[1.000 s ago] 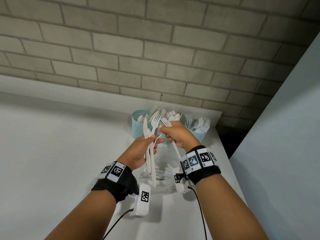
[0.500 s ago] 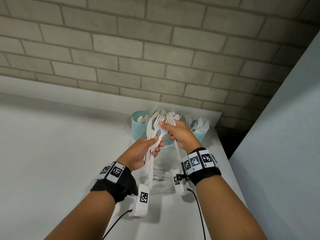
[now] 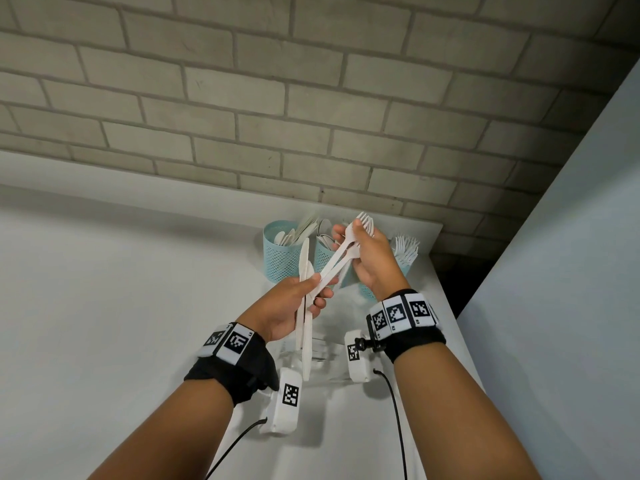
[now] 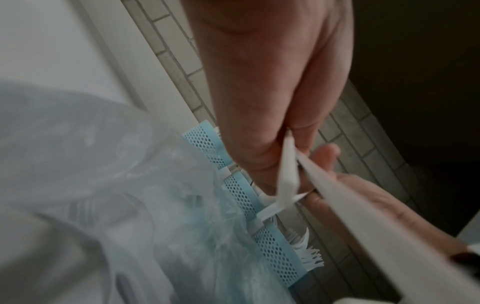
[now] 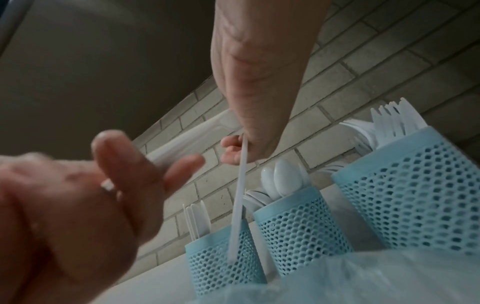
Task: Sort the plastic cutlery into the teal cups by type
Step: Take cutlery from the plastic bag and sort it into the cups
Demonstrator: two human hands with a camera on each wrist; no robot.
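Three teal mesh cups stand against the brick wall: the left cup (image 3: 282, 252) has knives, the middle cup (image 3: 325, 255) spoons, the right cup (image 3: 404, 268) forks. My left hand (image 3: 317, 289) grips white plastic knives (image 3: 304, 261) held upright in front of the cups. My right hand (image 3: 349, 237) pinches a couple of white forks (image 3: 362, 221) near their heads, tines up. Their handles slant down to the left hand's fingertips. In the right wrist view one knife (image 5: 239, 195) hangs from the left hand (image 5: 254, 123) before the knife cup (image 5: 223, 253).
A clear plastic container (image 3: 325, 355) lies on the white table (image 3: 104, 306) under my hands. The table's right edge (image 3: 450, 306) is close to the fork cup, with a pale panel (image 3: 554, 271) beyond it. A brick wall (image 3: 277, 116) runs behind the cups.
My right hand has drawn the forks up and to the right, out of the left hand's bundle, so they now slant. The left hand keeps the knives upright.
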